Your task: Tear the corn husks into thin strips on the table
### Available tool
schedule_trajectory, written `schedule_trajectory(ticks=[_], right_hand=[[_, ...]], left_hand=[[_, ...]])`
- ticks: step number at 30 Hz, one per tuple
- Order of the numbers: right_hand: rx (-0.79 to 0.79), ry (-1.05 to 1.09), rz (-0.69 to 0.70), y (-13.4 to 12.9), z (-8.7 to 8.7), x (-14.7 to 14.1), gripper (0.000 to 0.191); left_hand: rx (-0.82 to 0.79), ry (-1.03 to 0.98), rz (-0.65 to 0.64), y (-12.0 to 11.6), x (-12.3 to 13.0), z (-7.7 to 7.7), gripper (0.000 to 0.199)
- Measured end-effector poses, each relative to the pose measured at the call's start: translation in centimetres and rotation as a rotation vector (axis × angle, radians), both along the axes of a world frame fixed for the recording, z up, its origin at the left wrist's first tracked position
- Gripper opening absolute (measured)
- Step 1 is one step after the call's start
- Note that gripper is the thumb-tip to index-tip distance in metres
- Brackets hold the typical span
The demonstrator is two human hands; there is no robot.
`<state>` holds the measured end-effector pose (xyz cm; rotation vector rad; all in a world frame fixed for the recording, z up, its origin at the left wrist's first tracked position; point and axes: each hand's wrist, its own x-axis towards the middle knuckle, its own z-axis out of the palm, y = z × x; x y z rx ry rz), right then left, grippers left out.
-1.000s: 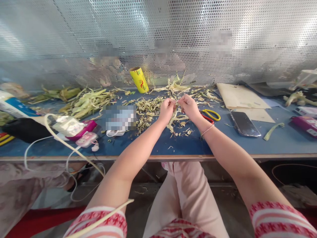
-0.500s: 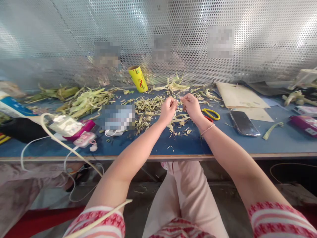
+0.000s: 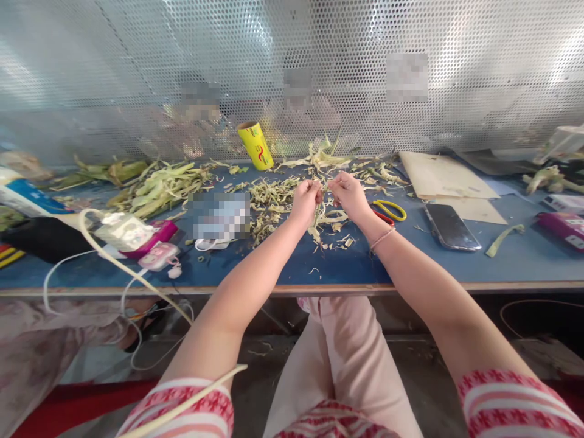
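Note:
Over the middle of the blue table, my left hand (image 3: 305, 202) is closed in a pinch. My right hand (image 3: 350, 194), also pinched, faces it with the fingertips a short gap apart. Pale green bits show between and just below the fingertips, too small to tell what is held. Around and beneath both hands lie shredded plant peelings (image 3: 278, 193), pale green and curled. Yellow-and-red-handled scissors (image 3: 390, 210) rest just right of my right wrist, partly hidden by it.
A yellow cardboard tube (image 3: 255, 146) leans near the perforated metal wall (image 3: 337, 36). Longer plant strips (image 3: 171, 185) are heaped at left, near a charger with cables (image 3: 130, 234). To the right lie a phone (image 3: 451, 227), cardboard sheets (image 3: 442, 173) and a single stalk (image 3: 504, 239).
My hands have shifted slightly, the left a little to the left and the right a little to the left too. Both remain pinched. The camera view has moved slightly.

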<state>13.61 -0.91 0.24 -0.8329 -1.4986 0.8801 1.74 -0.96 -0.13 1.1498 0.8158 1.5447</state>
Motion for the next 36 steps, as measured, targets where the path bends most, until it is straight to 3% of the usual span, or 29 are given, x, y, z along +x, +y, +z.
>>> schedule_trajectory(ticks=[8,17,23,26,31,36], right_hand=[[-0.001,-0.016,-0.012,-0.7,0.5,0.3,0.029],[-0.032,0.011,-0.094,-0.8,0.2,0.3,0.029],[0.059,0.006,-0.123,-1.4,0.6,0.1,0.031],[0.075,0.01,-0.128,-1.9,1.1,0.1,0.03],[0.053,0.012,-0.108,-2.5,1.7,0.2,0.029],[0.116,-0.025,-0.102,-2.7,1.9,0.5,0.03]], left_hand=[[0.113,0.065,-0.011,0.2,-0.3,-0.5,0.028],[0.093,-0.058,-0.295,-1.3,0.3,0.1,0.018],[0.124,-0.141,-0.339,-0.7,-0.1,-0.1,0.024],[0.207,-0.094,-0.312,-0.5,-0.4,-0.2,0.028],[0.385,0.183,-0.112,-1.1,-1.3,0.9,0.027],[0.377,0.333,-0.064,-1.8,-1.9,1.9,0.025]])
